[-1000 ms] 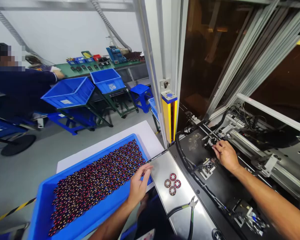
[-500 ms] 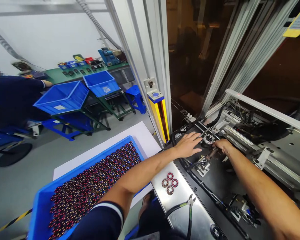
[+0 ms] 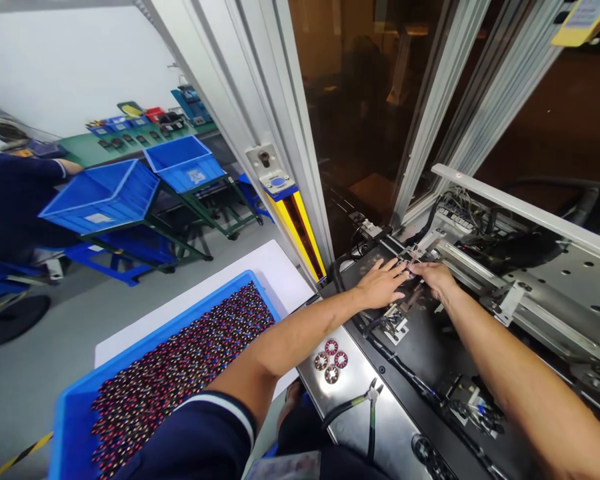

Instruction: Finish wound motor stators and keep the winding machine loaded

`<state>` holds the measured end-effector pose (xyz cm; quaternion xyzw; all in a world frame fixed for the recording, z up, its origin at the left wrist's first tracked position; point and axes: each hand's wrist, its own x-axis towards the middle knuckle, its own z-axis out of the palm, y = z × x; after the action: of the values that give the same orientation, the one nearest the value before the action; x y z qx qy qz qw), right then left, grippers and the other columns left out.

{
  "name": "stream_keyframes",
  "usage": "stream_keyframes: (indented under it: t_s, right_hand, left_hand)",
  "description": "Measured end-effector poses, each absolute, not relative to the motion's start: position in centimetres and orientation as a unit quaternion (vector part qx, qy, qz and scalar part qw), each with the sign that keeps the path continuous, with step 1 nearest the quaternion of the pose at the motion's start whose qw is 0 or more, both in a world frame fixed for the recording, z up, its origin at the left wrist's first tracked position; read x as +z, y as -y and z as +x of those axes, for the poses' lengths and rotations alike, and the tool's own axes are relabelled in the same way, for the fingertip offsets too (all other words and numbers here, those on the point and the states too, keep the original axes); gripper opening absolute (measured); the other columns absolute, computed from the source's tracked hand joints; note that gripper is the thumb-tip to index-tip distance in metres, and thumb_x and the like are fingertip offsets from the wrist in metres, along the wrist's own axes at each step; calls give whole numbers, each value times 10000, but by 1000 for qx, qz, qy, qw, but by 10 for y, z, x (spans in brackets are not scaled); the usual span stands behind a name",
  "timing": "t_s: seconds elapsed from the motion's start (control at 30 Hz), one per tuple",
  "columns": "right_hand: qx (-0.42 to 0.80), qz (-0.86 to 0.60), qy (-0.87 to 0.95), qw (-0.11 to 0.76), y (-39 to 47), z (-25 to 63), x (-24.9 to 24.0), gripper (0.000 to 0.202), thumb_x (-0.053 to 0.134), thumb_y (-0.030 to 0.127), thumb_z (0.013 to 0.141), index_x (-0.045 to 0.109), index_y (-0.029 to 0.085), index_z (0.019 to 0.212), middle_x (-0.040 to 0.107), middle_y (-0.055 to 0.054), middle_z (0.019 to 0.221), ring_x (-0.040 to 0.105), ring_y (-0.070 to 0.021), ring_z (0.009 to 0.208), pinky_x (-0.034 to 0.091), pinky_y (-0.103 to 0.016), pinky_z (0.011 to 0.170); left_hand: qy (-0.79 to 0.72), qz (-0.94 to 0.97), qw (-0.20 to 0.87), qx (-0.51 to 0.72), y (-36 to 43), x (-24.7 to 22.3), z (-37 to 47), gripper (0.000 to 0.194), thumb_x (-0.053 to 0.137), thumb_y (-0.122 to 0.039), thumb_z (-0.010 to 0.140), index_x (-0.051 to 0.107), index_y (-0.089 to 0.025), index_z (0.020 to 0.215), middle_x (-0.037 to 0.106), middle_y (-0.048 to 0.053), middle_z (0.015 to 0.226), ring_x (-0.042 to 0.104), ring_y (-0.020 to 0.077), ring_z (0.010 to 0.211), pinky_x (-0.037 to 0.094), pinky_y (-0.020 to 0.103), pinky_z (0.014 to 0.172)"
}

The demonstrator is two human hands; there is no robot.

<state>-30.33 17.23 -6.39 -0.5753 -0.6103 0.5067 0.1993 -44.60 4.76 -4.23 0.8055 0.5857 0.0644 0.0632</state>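
Observation:
My left hand (image 3: 381, 284) lies with spread fingers over the black machine bed, fingertips at a small round fixture. My right hand (image 3: 434, 278) comes in from the other side, fingers drawn together at the same spot. Between them the fixture and the ring-shaped wound part seen there earlier are mostly hidden, so I cannot make out what the right fingers hold. Several wound ring cores (image 3: 332, 361) with red and copper coils lie on the metal ledge (image 3: 350, 427). Beside them rest side cutters (image 3: 373, 400) with dark handles, jaws apart.
A blue bin (image 3: 75, 400) full of wound cores stands on a white table (image 3: 275, 267) to the left. A yellow light-curtain post (image 3: 300, 233) and aluminium frame (image 3: 245, 87) rise between. Cables (image 3: 405, 373) cross the bed. A co-worker (image 3: 15, 200) is at far left.
My right hand has closed in on the fixture and my left fingers have come over it, covering the ring seen before. The view has shifted slightly to the right.

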Motion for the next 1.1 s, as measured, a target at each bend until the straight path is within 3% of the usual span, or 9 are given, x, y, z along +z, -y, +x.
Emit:
stream_keyframes:
  t_s: [0.23, 0.37, 0.47, 0.53, 0.63, 0.9, 1.1]
  right_hand:
    - [349, -459, 797, 179, -115, -247, 7, 336, 653, 473, 938, 673, 161, 1062, 694, -53, 1051, 659, -182, 930, 539, -387, 882]
    - [281, -404, 857, 152, -73, -140, 30, 382, 572, 576, 931, 725, 227, 919, 735, -24, 878, 673, -188, 773, 511, -320, 770]
    - [207, -417, 871, 157, -66, -85, 12, 472, 493, 600, 940, 715, 191, 866, 732, -95, 846, 672, -240, 738, 508, -377, 724]
    - [173, -402, 885, 158, -70, -75, -9, 468, 502, 585, 944, 704, 163, 936, 719, -126, 934, 671, -258, 850, 519, -417, 808]
    - [153, -361, 908, 147, -80, -89, -34, 391, 555, 521, 959, 671, 162, 1061, 676, -101, 1064, 630, -229, 1007, 498, -443, 941]
    - [171, -435, 879, 97, -93, -97, -51, 224, 642, 381, 952, 655, 157, 949, 647, -64, 1093, 604, -206, 1049, 502, -437, 962]
    - [285, -581, 762, -14, -122, -97, -64, 263, 653, 392, 956, 661, 138, 1022, 671, -31, 977, 654, -154, 825, 573, -310, 730]
  left_hand:
    - [-588, 807, 51, 22, -45, -34, -444, 619, 611, -371, 930, 414, -194, 1490, 329, 113, 1648, 354, 338, 1486, 312, 546, 1192]
    - [-576, 815, 66, 6, -49, -26, -447, 622, 670, -305, 882, 458, -220, 1461, 340, 108, 1644, 453, 328, 1413, 352, 513, 1157]
    - [-570, 818, 78, -2, -57, -16, -446, 585, 713, -263, 835, 538, -220, 1392, 427, 120, 1594, 550, 317, 1322, 420, 479, 1093]
    - [-571, 817, 83, -2, -59, -4, -444, 551, 736, -254, 812, 585, -204, 1339, 487, 133, 1550, 592, 315, 1281, 458, 458, 1056]
    - [-570, 817, 83, 18, -48, 20, -438, 538, 720, -292, 842, 577, -156, 1342, 529, 168, 1506, 622, 292, 1263, 495, 406, 1029]
    - [-513, 844, 80, 132, 23, 65, -395, 462, 529, -427, 984, 544, -150, 1354, 587, 131, 1453, 582, 218, 1327, 470, 349, 1108]
    - [-513, 835, 124, 154, 10, 24, -328, 418, 600, -397, 943, 598, -145, 1277, 625, 147, 1394, 582, 260, 1313, 489, 400, 1094]
